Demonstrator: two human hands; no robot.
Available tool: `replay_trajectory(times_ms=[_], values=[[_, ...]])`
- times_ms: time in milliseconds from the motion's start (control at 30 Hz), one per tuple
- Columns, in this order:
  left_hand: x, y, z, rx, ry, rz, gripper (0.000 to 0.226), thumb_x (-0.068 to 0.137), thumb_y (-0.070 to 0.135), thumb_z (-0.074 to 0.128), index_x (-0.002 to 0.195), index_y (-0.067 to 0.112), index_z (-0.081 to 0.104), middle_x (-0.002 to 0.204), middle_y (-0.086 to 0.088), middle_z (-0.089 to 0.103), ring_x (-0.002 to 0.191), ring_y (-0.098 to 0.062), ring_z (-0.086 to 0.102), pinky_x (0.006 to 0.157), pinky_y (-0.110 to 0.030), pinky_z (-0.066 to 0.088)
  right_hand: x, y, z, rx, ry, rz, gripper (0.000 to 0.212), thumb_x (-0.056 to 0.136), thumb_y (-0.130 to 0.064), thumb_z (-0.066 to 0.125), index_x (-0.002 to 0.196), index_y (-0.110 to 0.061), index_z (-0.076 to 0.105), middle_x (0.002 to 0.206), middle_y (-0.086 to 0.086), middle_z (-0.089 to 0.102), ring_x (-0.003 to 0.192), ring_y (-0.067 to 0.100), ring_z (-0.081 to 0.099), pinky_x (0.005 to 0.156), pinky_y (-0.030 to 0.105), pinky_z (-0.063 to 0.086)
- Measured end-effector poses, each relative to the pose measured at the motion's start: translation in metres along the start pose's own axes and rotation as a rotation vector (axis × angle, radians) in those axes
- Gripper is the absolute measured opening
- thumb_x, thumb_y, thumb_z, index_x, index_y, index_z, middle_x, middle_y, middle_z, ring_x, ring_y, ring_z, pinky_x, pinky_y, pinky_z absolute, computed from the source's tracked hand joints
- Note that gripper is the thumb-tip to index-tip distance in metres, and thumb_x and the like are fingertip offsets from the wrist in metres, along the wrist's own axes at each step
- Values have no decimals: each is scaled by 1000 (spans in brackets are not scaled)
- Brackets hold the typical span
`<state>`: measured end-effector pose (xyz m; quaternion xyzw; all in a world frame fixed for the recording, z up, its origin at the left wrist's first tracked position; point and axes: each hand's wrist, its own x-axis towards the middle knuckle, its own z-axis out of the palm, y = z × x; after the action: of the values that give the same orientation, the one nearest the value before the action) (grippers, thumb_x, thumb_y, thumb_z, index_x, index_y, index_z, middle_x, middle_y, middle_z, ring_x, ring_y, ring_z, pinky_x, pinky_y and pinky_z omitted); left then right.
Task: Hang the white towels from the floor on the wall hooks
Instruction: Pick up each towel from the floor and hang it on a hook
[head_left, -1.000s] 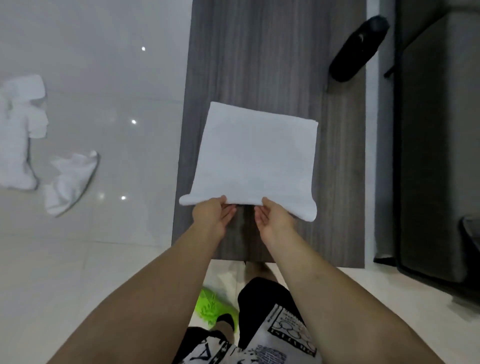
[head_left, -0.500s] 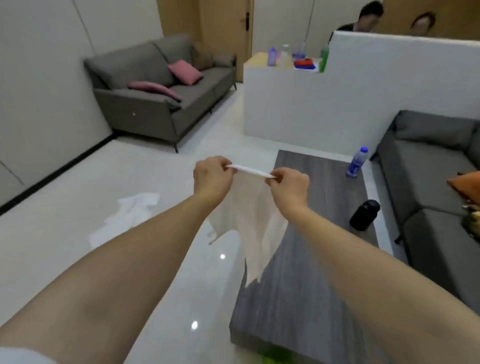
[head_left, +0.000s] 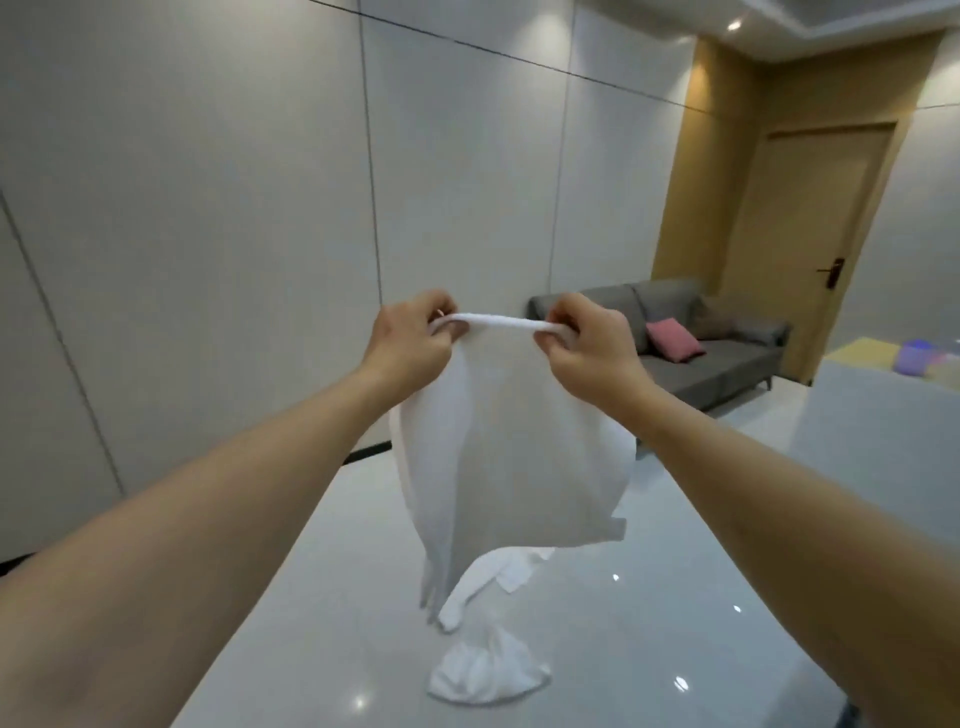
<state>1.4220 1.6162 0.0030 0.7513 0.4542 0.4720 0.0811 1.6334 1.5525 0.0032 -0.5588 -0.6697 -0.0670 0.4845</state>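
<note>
we find the white towel (head_left: 511, 457) held up in front of the panelled wall (head_left: 208, 208), left hand (head_left: 410, 345) and right hand (head_left: 592, 348) each pinched closed on its top edge, likely to keep it spread for hooking. the edge runs level; its long axis hangs downward above other towels (head_left: 488, 670) on the floor.

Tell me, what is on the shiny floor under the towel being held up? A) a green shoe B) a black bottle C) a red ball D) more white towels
D: crumpled white towels lie on the floor below the held towel, which the left hand and right hand stretch by its top edge.
</note>
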Motion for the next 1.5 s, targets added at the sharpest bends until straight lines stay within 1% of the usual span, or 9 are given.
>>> replay_trajectory(times_ms=[233,433,567,733,933,1033,1200,1367,1500], values=[[38,-139,-157,296,249,-114,5,86,34,65,86,29,66,76,8,63,78,-18,57,67,-24,36,105,-115,187,162,-273,-117,10,89,-29,58,84,-24,65,74,-6,62,75,18,56,63,27,37],[41,-242,-306,562,380,-247,9,85,34,71,90,27,70,72,2,62,78,-25,58,67,-28,41,167,-246,343,361,-518,-303,26,90,-27,61,74,-7,58,59,0,50,57,17,48,50,27,36],[4,-295,-403,724,476,-353,10,88,38,67,89,28,65,73,3,62,75,-23,56,65,-30,44,178,-358,428,480,-580,-511,28,87,-25,62,70,-3,57,59,2,49,58,20,47,52,31,36],[-71,-335,-510,871,589,-531,9,89,39,65,86,30,64,70,12,59,73,-14,55,57,-23,38,140,-494,505,598,-594,-752,31,86,-29,60,65,-9,50,56,-1,48,62,26,51,56,34,38],[-163,-355,-634,991,633,-688,8,84,40,71,87,33,73,84,17,69,86,-8,61,76,-27,48,64,-639,573,653,-563,-1010,35,92,-41,49,64,-25,35,59,-8,47,57,22,47,51,31,32],[-208,-364,-701,1024,664,-744,10,81,40,74,87,32,75,86,17,70,88,-5,62,79,-27,49,23,-718,600,747,-609,-1056,26,94,-44,49,74,-29,49,66,-11,55,60,9,51,50,24,36],[-279,-384,-819,1051,755,-850,13,77,41,75,86,31,76,86,17,70,90,-3,61,81,-26,49,-35,-865,637,822,-673,-1141,23,95,-50,50,86,-30,57,71,-15,58,63,9,56,53,18,41],[-339,-411,-910,1120,807,-920,11,77,44,75,83,35,75,84,22,68,87,3,59,77,-22,44,-79,-976,668,911,-696,-1198,26,95,-49,49,86,-25,56,71,-8,60,63,12,58,60,33,55],[-393,-440,-965,1141,825,-1001,13,78,45,74,84,34,75,83,23,68,85,4,59,77,-23,44,-127,-1050,708,955,-670,-1296,30,96,-46,46,83,-20,54,67,-4,58,59,16,56,59,40,52]])
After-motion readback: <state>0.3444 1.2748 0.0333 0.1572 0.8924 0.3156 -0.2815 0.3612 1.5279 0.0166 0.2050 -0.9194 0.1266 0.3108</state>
